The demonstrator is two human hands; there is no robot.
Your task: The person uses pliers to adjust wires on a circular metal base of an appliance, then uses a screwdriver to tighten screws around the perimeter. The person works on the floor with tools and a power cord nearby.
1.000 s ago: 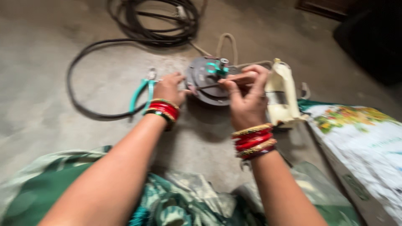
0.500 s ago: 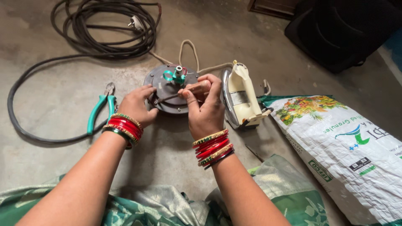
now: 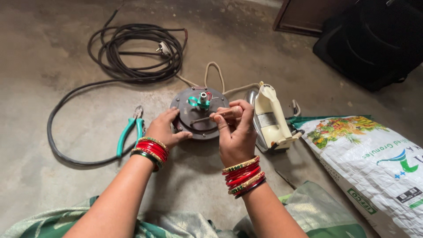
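The tip of the thin tool point(image 3: 207, 118) is hard to make out where it meets the round dark motor plate point(image 3: 198, 112), and its handle end is covered by the fingers of the right hand point(image 3: 235, 132). The near-left edge of the plate is hidden under the left hand point(image 3: 164, 130). What exactly the green part point(image 3: 200, 101) on the middle of the plate is, I cannot tell. The white printed sack point(image 3: 374, 163) is cut off at the right border, and the dark bag point(image 3: 374, 39) at the top right is also cut off.

The plate lies flat on the concrete floor point(image 3: 53, 57), in the middle of the view, just beside the cream electric iron point(image 3: 269, 117), which lies at its right. The right hand is closed around the thin tool, thumb and first fingers pinching it, and the tool points left across the plate. The left hand is half closed and grips the plate rim, fingers curled on the edge. Both wrists carry red, green and gold bangles point(image 3: 242, 176).

Green-handled pliers point(image 3: 130, 132) lie on the floor, left of the left hand, not touched. A coiled black cable point(image 3: 132, 48) lies behind.
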